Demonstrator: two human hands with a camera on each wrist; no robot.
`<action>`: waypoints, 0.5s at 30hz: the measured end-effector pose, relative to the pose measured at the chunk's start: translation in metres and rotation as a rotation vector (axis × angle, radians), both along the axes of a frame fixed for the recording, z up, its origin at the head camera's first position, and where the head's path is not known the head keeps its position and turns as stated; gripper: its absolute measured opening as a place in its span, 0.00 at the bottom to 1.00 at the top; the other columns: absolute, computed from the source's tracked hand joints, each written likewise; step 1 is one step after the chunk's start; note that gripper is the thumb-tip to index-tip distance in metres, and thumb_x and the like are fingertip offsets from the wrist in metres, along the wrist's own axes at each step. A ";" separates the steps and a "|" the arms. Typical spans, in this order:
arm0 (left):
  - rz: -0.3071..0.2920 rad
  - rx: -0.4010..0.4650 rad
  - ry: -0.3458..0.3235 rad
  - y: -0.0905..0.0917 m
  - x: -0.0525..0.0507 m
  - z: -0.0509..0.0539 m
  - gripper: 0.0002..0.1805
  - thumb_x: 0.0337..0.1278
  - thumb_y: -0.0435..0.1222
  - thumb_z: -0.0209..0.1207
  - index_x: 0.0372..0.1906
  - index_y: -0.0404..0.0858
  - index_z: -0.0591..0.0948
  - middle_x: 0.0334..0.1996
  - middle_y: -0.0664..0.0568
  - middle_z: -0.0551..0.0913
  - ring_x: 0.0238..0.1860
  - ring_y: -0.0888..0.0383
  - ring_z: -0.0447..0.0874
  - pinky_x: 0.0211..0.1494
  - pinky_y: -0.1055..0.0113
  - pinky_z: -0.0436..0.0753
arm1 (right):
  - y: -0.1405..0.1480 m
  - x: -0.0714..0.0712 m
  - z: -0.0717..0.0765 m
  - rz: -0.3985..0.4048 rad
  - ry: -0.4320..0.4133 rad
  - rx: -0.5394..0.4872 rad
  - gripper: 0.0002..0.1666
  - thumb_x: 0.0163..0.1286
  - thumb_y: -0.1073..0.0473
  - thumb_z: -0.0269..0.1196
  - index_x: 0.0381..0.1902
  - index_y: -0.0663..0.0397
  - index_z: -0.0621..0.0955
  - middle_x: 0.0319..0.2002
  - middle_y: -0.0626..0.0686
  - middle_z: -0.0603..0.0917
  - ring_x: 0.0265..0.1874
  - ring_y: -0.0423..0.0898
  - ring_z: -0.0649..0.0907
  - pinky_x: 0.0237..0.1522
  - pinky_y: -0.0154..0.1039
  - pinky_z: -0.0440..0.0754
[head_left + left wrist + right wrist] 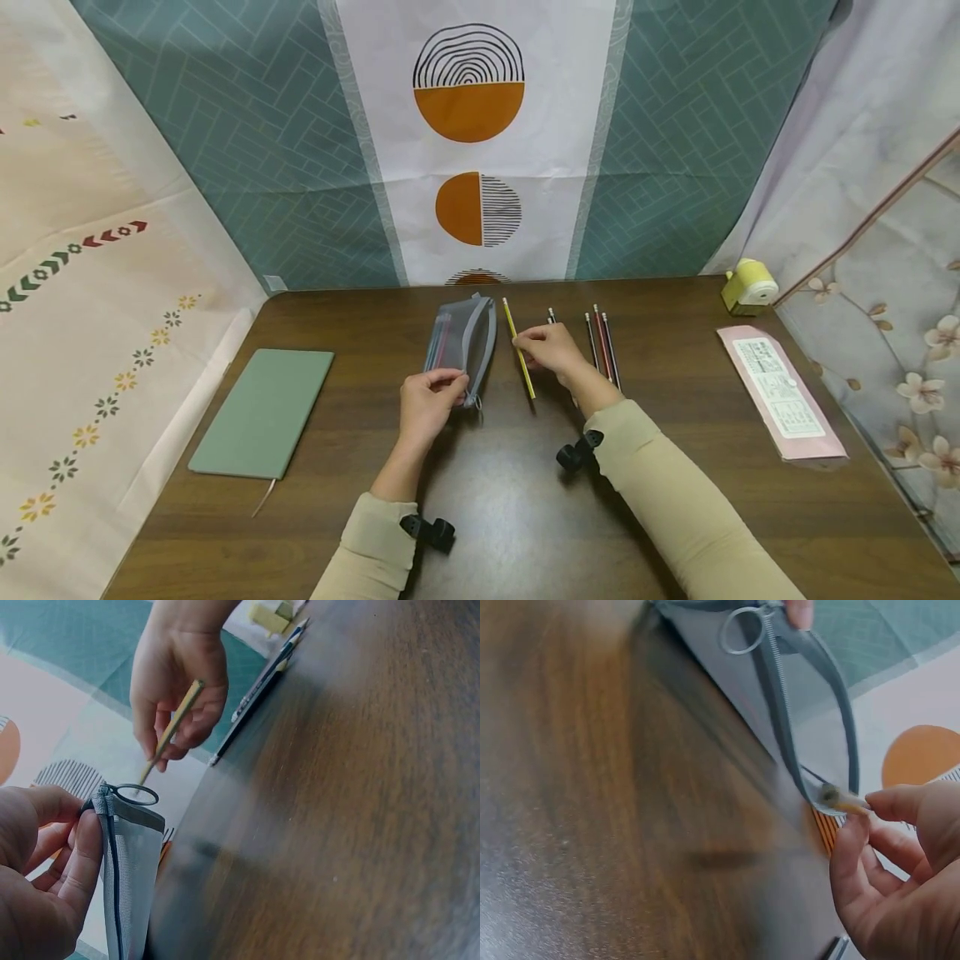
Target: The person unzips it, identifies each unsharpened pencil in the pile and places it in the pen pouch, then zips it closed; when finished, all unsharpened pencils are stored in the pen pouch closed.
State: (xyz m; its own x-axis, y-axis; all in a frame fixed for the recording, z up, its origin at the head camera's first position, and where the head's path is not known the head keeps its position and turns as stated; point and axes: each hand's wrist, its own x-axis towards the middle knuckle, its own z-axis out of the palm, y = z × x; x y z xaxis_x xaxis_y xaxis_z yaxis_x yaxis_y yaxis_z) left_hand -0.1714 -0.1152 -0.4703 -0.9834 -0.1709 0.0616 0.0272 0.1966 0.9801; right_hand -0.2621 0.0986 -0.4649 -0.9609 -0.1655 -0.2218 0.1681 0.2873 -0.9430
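A grey see-through zip pencil case point(450, 325) lies on the table with its mouth gaping and several slim pencils visible inside. My left hand point(429, 404) pinches its near end by the zip, where a ring pull point(136, 795) hangs in the left wrist view. To the right of the case, my right hand point(553, 348) holds a yellow pencil point(528, 377) between thumb and fingers, tilted above the table. In the right wrist view the pencil's end point(844, 801) points at the case opening. One pencil point(551, 315) lies partly hidden behind the right hand.
Several dark and red pencils point(598, 333) lie side by side right of the right hand. A green notebook point(262, 412) is at the left. On the right are a yellow sharpener-like object point(750, 287) and a pink packet point(780, 392). Patterned cloth hangs behind the table point(637, 517).
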 end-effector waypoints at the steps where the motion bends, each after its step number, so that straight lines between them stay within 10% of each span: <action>1: -0.001 0.003 0.004 -0.001 -0.001 -0.003 0.05 0.57 0.27 0.69 0.37 0.27 0.89 0.28 0.40 0.88 0.22 0.62 0.84 0.29 0.71 0.86 | 0.000 0.000 0.001 -0.003 -0.017 -0.024 0.18 0.74 0.61 0.62 0.52 0.72 0.83 0.34 0.54 0.84 0.27 0.40 0.80 0.33 0.33 0.86; 15: -0.002 -0.014 -0.009 0.001 -0.003 0.000 0.06 0.57 0.27 0.69 0.37 0.26 0.88 0.28 0.38 0.88 0.24 0.54 0.86 0.31 0.64 0.88 | -0.004 0.000 0.001 -0.010 -0.105 -0.182 0.20 0.74 0.64 0.62 0.54 0.79 0.79 0.28 0.51 0.83 0.23 0.38 0.81 0.31 0.30 0.86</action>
State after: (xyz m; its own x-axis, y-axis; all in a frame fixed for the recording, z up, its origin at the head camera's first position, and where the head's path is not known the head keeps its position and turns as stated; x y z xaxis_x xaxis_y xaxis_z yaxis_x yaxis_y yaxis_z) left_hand -0.1749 -0.1146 -0.4703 -0.9841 -0.1686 0.0555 0.0191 0.2099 0.9775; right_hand -0.2624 0.0943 -0.4643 -0.9361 -0.2027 -0.2876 0.2698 0.1114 -0.9565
